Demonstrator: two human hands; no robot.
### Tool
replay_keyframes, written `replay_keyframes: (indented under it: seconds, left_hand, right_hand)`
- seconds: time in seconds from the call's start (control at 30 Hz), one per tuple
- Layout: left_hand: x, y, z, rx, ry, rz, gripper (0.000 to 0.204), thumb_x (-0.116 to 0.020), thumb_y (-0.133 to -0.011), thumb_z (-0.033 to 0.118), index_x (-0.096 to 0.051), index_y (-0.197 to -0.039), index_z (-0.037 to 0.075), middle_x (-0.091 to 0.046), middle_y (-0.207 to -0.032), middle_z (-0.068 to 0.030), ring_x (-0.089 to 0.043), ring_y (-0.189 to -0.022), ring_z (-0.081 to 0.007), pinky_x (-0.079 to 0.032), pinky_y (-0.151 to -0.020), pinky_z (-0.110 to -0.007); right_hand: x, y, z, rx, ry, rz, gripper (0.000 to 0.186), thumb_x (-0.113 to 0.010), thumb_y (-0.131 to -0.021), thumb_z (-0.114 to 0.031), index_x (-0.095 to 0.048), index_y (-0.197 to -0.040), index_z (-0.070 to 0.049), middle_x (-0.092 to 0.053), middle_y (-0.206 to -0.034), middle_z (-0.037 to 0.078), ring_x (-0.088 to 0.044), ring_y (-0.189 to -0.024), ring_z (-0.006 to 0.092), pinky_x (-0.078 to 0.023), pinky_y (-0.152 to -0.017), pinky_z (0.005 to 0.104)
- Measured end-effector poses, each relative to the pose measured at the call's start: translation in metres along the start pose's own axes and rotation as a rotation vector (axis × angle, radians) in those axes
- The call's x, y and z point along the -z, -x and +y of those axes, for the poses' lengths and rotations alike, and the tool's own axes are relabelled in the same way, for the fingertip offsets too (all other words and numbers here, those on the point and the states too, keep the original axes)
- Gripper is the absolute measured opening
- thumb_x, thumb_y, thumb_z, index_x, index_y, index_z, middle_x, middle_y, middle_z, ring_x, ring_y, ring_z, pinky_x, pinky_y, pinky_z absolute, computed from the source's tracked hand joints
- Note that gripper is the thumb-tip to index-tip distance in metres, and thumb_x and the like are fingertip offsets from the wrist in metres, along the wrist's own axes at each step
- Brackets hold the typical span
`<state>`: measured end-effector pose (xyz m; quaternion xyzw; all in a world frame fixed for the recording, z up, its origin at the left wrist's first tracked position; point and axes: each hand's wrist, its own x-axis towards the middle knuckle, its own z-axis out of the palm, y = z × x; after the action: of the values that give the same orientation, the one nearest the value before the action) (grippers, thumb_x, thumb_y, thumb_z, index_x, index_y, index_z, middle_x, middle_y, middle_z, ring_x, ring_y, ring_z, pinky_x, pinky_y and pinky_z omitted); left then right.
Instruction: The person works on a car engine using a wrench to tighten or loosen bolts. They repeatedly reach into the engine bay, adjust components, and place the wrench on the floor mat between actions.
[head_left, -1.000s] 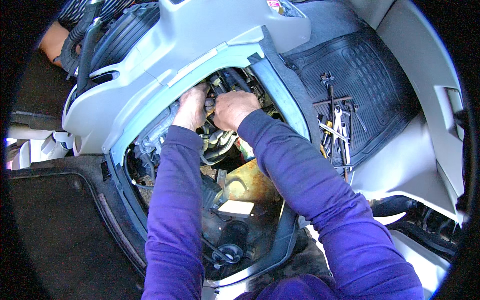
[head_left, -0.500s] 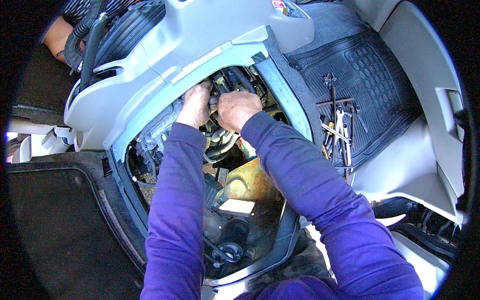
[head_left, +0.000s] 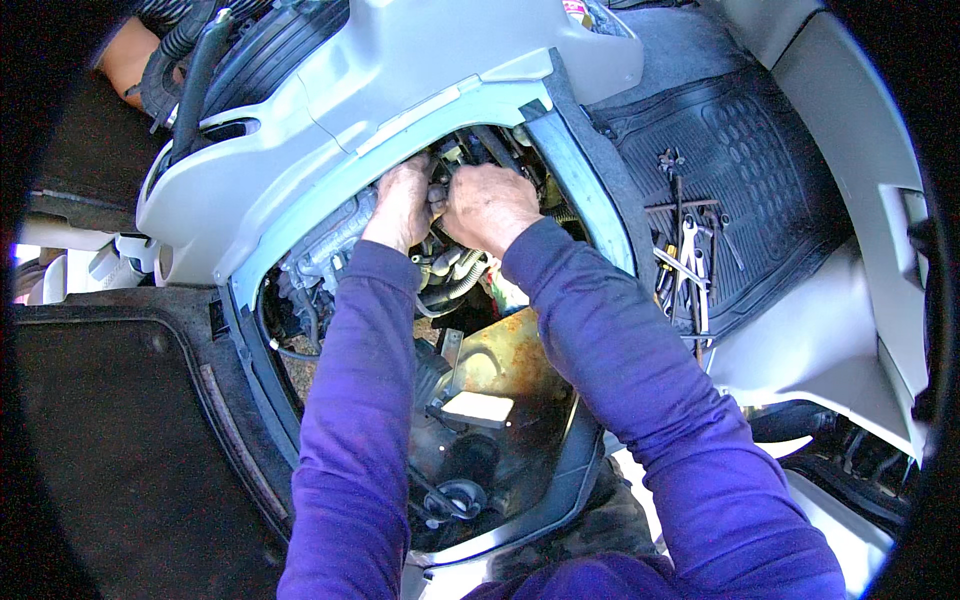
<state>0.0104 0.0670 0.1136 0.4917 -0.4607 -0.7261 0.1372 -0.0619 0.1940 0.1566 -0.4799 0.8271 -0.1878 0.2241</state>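
Observation:
Both my hands reach into the far part of an engine bay, framed by a light blue metal rim (head_left: pixel 300 222). My left hand (head_left: pixel 402 203) is closed, with fingers bent down among the engine parts. Close on its right, my right hand (head_left: pixel 491 208) forms a fist, knuckles up. Whatever lies between or under the fingers is hidden. A grey metal engine housing (head_left: pixel 335 235) lies left of my left hand. Just below the hands runs a pale corrugated hose (head_left: pixel 466 276), and dark pipes (head_left: pixel 494 146) pass beyond them.
Several wrenches and other hand tools (head_left: pixel 690 248) lie on a black rubber floor mat (head_left: pixel 750 160) to the right. Nearer me is a rust-stained metal panel (head_left: pixel 515 350). Grey plastic trim (head_left: pixel 400 60) borders the far side. Part of another person's arm (head_left: pixel 126 58) shows at the upper left.
The view has shifted slightly, so the surroundings sit a little farther right. Both hands stay together at the same place in the engine bay; the right wrist has turned slightly.

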Motion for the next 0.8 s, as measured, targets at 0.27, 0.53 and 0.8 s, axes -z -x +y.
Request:
replay_keyframes:
  seconds: [0.27, 0.53, 0.8]
  left_hand:
    - [0.010, -0.017, -0.009, -0.019, 0.060, -0.036, 0.033, -0.054, -0.097, 0.025, -0.058, -0.120, 0.002, -0.066, -0.117, -0.0167, -0.065, -0.105, -0.0301, -0.054, -0.084, -0.043]
    - [0.013, -0.010, -0.018, -0.101, 0.096, 0.013, 0.034, -0.056, -0.095, 0.023, -0.059, -0.120, 0.000, -0.065, -0.113, -0.0177, -0.062, -0.101, -0.0267, -0.050, -0.086, -0.041]
    - [-0.003, 0.120, -0.041, -0.857, -1.073, 0.271, 0.033, -0.068, -0.087, 0.020, -0.062, -0.113, 0.000, -0.057, -0.113, -0.0233, -0.063, -0.102, -0.0410, -0.052, -0.089, -0.048]
  right_hand:
    - [0.003, -0.015, -0.007, 0.043, -0.029, 0.179, 0.036, -0.055, -0.086, -0.030, -0.072, -0.092, 0.002, -0.071, -0.088, 0.025, -0.072, -0.080, 0.0377, -0.058, -0.077, 0.0460]
    - [-0.003, -0.016, -0.008, 0.075, -0.038, 0.244, 0.038, -0.050, -0.091, -0.027, -0.071, -0.080, 0.002, -0.069, -0.081, 0.027, -0.071, -0.080, 0.0419, -0.057, -0.075, 0.0502]
    - [0.063, 0.080, 0.009, 0.384, -0.072, 0.312, 0.035, -0.054, -0.091, -0.030, -0.061, -0.076, 0.001, -0.062, -0.072, 0.025, -0.062, -0.069, 0.0447, -0.048, -0.066, 0.0548]
